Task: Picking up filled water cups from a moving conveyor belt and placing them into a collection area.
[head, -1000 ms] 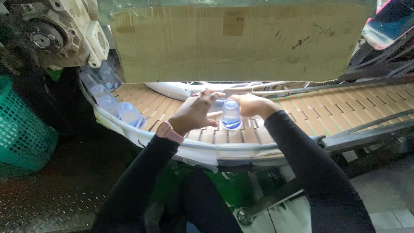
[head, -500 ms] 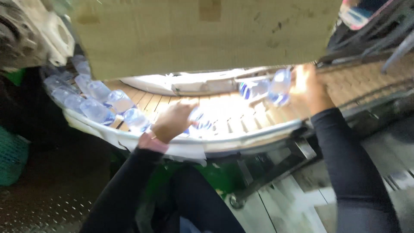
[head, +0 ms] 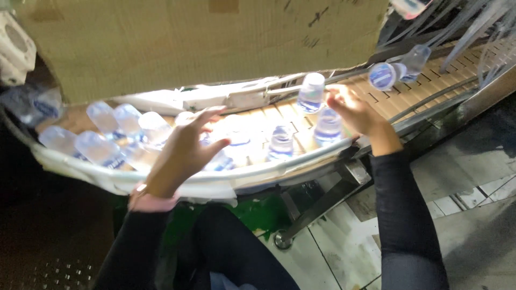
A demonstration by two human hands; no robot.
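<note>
Small clear plastic water bottles with blue labels stand on a curved slatted conveyor (head: 252,177). My left hand (head: 185,150) hovers with fingers spread over the bottles at the belt's middle-left, beside a bunch of bottles (head: 115,134). My right hand (head: 357,113) reaches in from the right, fingers apart, next to an upright bottle (head: 328,126) and near another with a white cap (head: 310,92). Another bottle (head: 280,142) stands between my hands. Neither hand clearly grips a bottle.
A large cardboard sheet (head: 204,43) hangs over the back of the conveyor. More bottles (head: 398,70) come along the belt at upper right. A metal leg (head: 317,207) slants down to the tiled floor. My dark-clothed knees sit under the belt.
The view has swung left and down. My right hand has drawn back from the far right bottles toward the middle. My left hand has lifted and spread over the left bottles.
</note>
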